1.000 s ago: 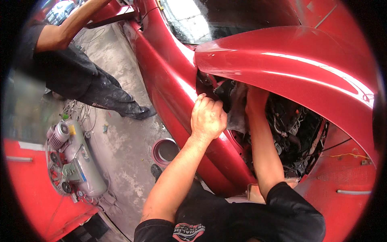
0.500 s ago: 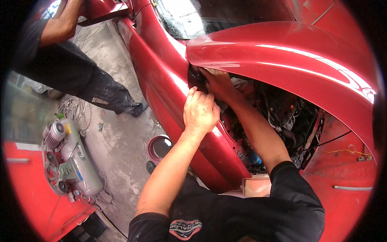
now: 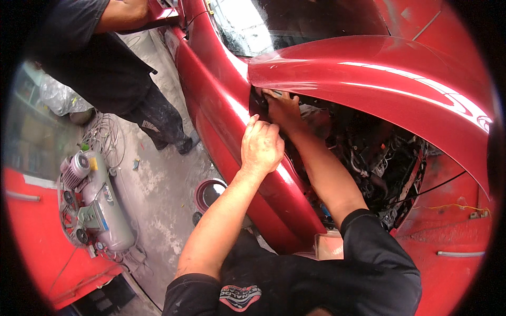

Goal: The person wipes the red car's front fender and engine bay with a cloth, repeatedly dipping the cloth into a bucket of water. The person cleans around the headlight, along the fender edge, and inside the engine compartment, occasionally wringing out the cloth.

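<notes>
hood [image 3: 379, 60] at two o'clock and fender [image 3: 226, 118] at eleven: smooth, glossy red paint. windshield [image 3: 319, 21] at one: shiny glass. floor [image 3: 153, 210] at eight: rough, matt concrete. shirt [image 3: 316, 279] at five: matt black cloth. sheeting [image 3: 60, 97] at ten: crinkled, clear plastic.

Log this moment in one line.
left hand: at red fender; right hand: under raised hood, grasp unclear; co-worker: left of fender; compressor: on floor

Two hands [image 3: 262, 146] by a red fender [image 3: 287, 210], the right one [image 3: 283, 108] beneath the raised hood [image 3: 369, 79]
</notes>
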`<state>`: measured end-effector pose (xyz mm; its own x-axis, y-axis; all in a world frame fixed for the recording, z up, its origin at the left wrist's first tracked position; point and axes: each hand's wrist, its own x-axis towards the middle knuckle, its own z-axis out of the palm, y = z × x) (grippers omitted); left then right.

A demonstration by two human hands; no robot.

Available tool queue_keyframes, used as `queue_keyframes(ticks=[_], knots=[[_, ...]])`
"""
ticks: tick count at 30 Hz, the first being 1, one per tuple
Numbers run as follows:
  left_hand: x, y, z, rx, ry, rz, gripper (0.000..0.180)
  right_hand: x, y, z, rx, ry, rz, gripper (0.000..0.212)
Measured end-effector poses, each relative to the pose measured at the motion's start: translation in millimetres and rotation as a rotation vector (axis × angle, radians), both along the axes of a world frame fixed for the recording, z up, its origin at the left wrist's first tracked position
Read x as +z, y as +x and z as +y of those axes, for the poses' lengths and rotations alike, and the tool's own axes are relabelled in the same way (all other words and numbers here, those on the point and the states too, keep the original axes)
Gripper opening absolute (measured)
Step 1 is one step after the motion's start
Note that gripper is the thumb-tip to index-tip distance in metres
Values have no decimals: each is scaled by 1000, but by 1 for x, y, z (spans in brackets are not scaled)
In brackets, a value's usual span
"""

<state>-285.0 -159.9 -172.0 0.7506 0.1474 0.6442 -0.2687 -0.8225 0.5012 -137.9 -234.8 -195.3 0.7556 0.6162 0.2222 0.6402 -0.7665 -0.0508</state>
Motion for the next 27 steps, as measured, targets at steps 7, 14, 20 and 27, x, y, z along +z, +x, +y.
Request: queue_keyframes(ticks=[7, 14, 20, 27], knots=[[-4, 1, 2, -5, -22, -15, 21, 25, -36, -31, -32, -7, 82, 55], [-13, 4, 2, 6, -29, -99, 18, 15, -12, -21, 132, 221, 250, 57], [-6, -1, 2, 19, -22, -81, 23, -2, 19, 19, 103, 202, -40, 39], [-3, -3, 3, -30, -12, -29, 20, -12, 25, 20, 108, 179, -150, 40]])
